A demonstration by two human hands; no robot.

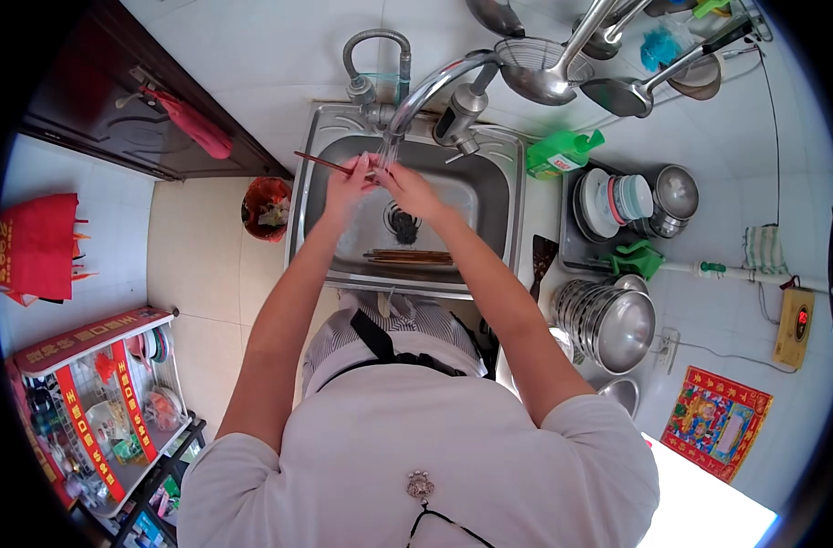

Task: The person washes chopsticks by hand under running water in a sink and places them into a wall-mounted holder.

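Under the faucet (435,80), my left hand (347,190) is closed around a brown chopstick (318,162), whose bare end sticks out to the left. A second chopstick may lie along it; I cannot tell. Fingers of my right hand (411,190) are closed at the other end, in the running water (388,152). Both hands are above the steel sink (471,196). More brown chopsticks (409,257) lie side by side in the basin near its front edge. Behind them is the dark drain (403,224).
Right of the sink stand a green soap bottle (562,153), stacked bowls and plates (608,203) and nested metal bowls (617,324). Ladles (540,85) hang overhead at the back right. A red bin (266,208) sits on the floor at left.
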